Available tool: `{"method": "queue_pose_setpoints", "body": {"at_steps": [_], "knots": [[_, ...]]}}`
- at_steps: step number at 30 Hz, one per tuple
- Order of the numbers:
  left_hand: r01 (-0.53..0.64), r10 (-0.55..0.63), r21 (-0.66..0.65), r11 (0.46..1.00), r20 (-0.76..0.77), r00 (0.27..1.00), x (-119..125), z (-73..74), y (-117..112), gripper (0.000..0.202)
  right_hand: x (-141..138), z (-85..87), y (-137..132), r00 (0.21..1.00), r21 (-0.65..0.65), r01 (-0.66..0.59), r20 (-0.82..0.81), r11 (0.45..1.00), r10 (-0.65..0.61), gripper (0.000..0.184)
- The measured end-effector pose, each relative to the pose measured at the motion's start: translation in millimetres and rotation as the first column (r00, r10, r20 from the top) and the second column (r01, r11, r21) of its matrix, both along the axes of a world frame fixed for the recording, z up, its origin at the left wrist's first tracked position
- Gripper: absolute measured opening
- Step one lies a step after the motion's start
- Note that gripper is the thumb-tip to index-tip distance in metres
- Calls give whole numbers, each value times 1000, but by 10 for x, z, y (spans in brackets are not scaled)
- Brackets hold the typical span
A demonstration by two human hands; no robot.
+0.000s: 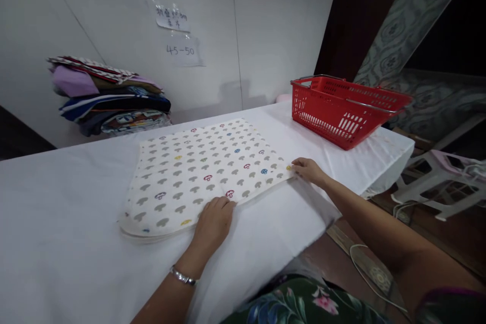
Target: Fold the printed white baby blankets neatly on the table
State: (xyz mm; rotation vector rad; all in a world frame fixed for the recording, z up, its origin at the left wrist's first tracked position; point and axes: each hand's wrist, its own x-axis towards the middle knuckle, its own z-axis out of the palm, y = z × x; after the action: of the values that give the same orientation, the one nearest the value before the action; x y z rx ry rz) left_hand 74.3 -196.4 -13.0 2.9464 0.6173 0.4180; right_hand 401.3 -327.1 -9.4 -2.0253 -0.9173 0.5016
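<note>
A white cloth printed with grey and coloured mushrooms (212,162) lies spread in a folded rectangle, its layers showing at the near left corner. My left hand (214,220), a silver bracelet on its wrist, is closed at the middle of the near edge, fingers on top. At the near right corner, my right hand (308,171) pinches the cloth between thumb and fingers. The fabric stays flat on the white-covered table (68,223).
A pile of folded clothes (114,96) stands at the back left by the wall. A red plastic basket (341,111) sits at the back right. Two paper notes (186,51) are taped to the wall. A white stool (436,177) is beyond the table's right end.
</note>
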Motion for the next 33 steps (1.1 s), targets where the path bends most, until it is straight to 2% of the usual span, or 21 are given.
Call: {"method": "queue_pose_setpoints", "body": {"at_steps": [5,11,23,29,33], "knots": [[9,-8,-7,1000,28,1000,4,-26,20,24,-65,6,-231,935,71,-176,324,982,144,16],[9,-8,-14,1000,49,999,9,-41,31,23,-201,-132,-362,829,88,-236,539,968,153,10],[11,-11,-13,1000,46,999,13,-20,24,23,-285,-344,-357,766,81,-63,643,995,-4,13],[13,-13,-15,1000,30,999,16,-42,32,25,-190,-415,-281,828,146,-123,561,982,21,21],[8,-8,-9,1000,21,1000,12,-44,35,25,-152,-421,-239,893,175,-74,450,982,-13,20]]}}
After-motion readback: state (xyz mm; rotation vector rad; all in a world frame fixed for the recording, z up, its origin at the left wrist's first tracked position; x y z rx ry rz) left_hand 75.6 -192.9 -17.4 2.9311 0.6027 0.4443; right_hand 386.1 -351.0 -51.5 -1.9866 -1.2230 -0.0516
